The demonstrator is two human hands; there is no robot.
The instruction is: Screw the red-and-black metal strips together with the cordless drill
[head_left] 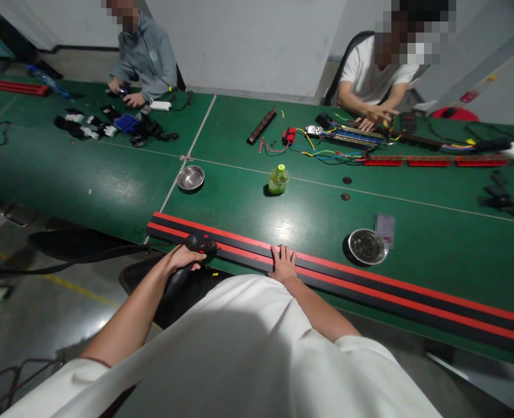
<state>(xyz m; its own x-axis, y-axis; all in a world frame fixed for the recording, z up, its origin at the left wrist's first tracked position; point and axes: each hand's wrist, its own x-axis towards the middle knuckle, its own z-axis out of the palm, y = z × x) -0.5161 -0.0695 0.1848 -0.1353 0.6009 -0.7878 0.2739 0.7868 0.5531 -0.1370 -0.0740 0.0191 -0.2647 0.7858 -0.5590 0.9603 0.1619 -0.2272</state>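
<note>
Two long red-and-black bars (370,284) lie side by side along the near edge of the green table. In my left hand (184,257) is a black power drill (201,242), its fingers wrapped round the grip. The drill's nose points right, at the left part of the bars; whether its tip touches them I cannot tell. My right hand (284,264) rests on the bars near their middle, fingers spread and holding nothing.
Beyond the bars stand a metal bowl (191,178), a green-filled bottle (278,180) and a bowl of small dark parts (366,247). Two people sit across the green table (230,209), with wired parts (352,136) and black-and-white pieces (91,125) before them.
</note>
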